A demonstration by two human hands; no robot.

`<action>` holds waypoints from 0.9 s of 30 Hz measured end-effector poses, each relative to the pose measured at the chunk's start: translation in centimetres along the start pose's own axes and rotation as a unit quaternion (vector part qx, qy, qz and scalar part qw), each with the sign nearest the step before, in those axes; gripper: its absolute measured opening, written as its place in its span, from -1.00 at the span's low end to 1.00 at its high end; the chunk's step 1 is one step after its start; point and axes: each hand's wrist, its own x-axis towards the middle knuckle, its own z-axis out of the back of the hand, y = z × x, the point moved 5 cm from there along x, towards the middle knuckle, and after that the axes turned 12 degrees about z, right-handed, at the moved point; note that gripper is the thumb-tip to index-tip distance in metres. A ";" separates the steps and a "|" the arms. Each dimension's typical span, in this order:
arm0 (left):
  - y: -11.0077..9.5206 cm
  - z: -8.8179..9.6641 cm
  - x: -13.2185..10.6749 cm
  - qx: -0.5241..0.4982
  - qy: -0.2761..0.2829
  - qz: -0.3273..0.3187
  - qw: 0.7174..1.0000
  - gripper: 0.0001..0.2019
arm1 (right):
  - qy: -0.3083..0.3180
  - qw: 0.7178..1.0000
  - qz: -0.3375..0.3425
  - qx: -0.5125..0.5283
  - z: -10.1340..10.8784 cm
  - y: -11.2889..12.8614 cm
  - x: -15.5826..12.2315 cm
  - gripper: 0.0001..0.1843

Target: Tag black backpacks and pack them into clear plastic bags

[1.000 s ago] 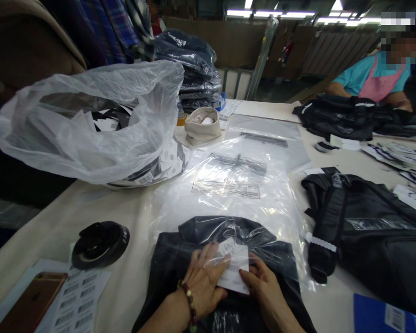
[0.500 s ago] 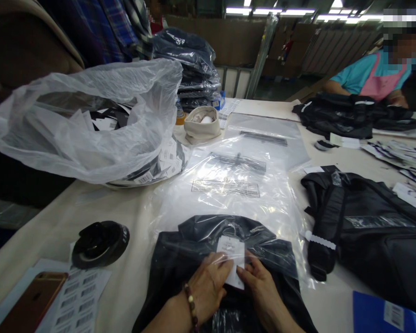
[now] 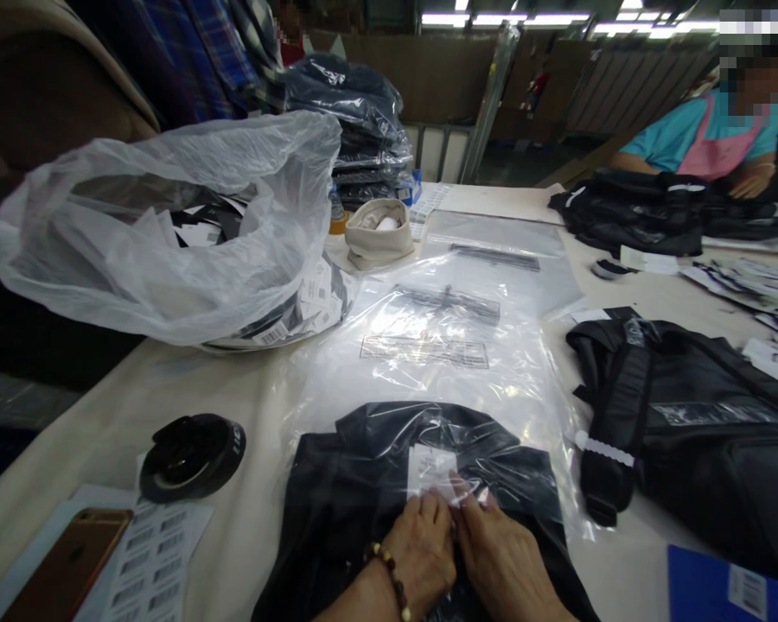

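A black item (image 3: 337,492) with a smooth, shiny surface lies in front of me, its upper part inside a clear plastic bag (image 3: 311,380); I cannot tell its exact kind. On its middle is a white tag (image 3: 428,466) with small print, and clear film appears to lie over the tag's upper part. My left hand (image 3: 418,549) has its fingers curled closed at the tag's lower edge. Close beside it, my right hand (image 3: 496,549) pinches at the tag's lower right corner. The hands cover the tag's bottom end.
Left stand a white plastic sack (image 3: 168,294) of tags, a black tape roll (image 3: 194,458), a phone (image 3: 71,561) and barcode sheets (image 3: 156,561). Right lie a black backpack (image 3: 706,449) and a blue packet (image 3: 719,587). Behind are a fabric pouch (image 3: 379,233), wrapped stacks (image 3: 350,112) and a co-worker (image 3: 706,142).
Both hands have drawn closer together at the tag's lower edge. The tag's lower part, visible before, is now covered by my fingers. The co-worker's hand has shifted slightly.
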 end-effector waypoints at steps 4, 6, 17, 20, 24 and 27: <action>1.0 0.0 -0.3 -0.068 -0.018 0.035 0.997 -0.64 | -0.035 0.977 0.175 -0.118 0.4 1.9 -0.4 -0.55; 1.8 1.2 -0.6 -0.111 -0.017 0.043 0.993 -0.64 | -0.022 0.968 0.205 -0.141 -0.1 2.0 -0.5 -0.55; 10.9 6.9 -8.6 0.003 -0.358 0.240 0.902 -0.86 | -0.041 0.961 0.228 -0.153 -0.9 1.0 -1.1 -0.60; 15.4 4.8 -9.8 0.031 -0.336 0.346 0.875 -0.65 | -0.040 0.962 0.226 -0.148 -1.1 1.0 -1.0 -0.61; 20.3 0.9 -10.2 -0.098 -0.165 0.522 0.831 -0.72 | -0.041 0.964 0.220 -0.147 -1.3 0.9 -0.7 -0.63; 20.8 -0.4 -10.8 -0.191 -0.073 0.580 0.789 -0.77 | -0.050 0.962 0.222 -0.152 -1.3 0.8 -0.8 -0.63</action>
